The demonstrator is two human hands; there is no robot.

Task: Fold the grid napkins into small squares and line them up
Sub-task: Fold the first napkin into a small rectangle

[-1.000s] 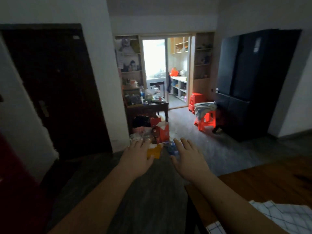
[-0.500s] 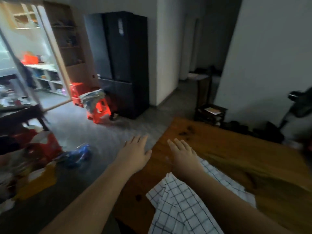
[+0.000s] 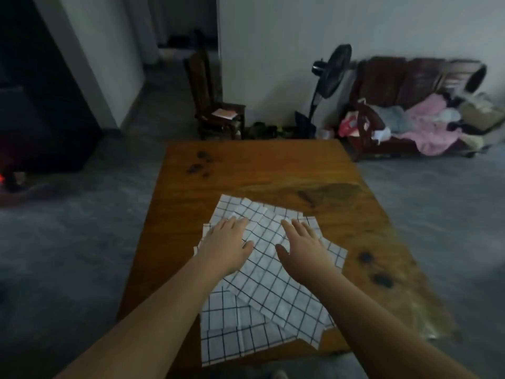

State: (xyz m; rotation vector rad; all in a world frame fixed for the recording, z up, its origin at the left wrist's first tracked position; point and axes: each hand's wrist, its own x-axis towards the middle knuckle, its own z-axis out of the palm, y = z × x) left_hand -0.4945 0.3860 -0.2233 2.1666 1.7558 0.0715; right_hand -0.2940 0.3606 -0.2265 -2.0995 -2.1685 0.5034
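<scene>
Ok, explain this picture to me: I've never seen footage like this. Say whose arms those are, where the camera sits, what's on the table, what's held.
No machine here: these are a person's two bare arms, filmed by a wide-angle camera worn on the head, looking forward and down. The left hand and right hand are spread flat, fingers straight, over a loose overlapping pile of grid napkins on a wooden table. Neither hand has a grip on anything; whether the palms touch the cloth I cannot tell. No napkin is folded small yet. Behind stand a chair and a fan.
</scene>
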